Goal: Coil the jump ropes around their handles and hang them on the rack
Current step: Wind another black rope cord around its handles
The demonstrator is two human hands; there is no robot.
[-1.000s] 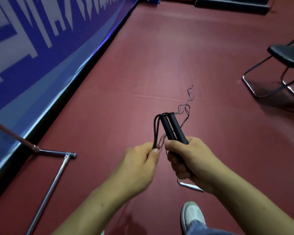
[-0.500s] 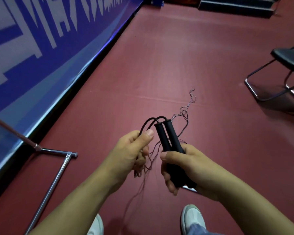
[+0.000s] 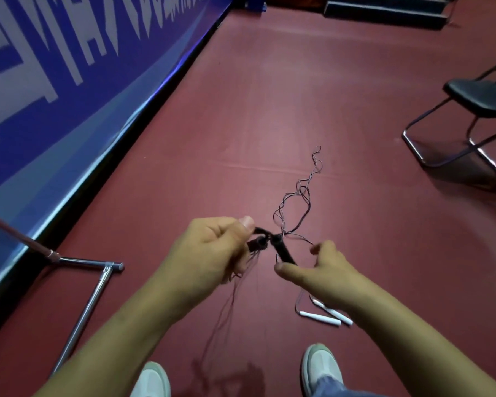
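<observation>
A jump rope with two black handles is held above the red floor. My left hand [image 3: 212, 247] grips one black handle [image 3: 257, 244], and its thumb pinches the thick rope end. My right hand [image 3: 322, 267] holds the other black handle [image 3: 282, 250] between thumb and fingers. The thin dark rope [image 3: 301, 193] trails forward in tangled loops on the floor, and strands hang below my left hand. A second rope with white handles [image 3: 324, 316] lies on the floor under my right forearm.
A chrome rack foot [image 3: 89, 305] stands on the floor at lower left, beside the blue banner wall [image 3: 69, 81]. A black folding chair [image 3: 481, 96] is at the right. My two white shoes [image 3: 321, 365] show at the bottom.
The two black handles, held together in my right hand before, are now split, one in each hand. My left hand has risen and taken one handle. The white handles have come into view.
</observation>
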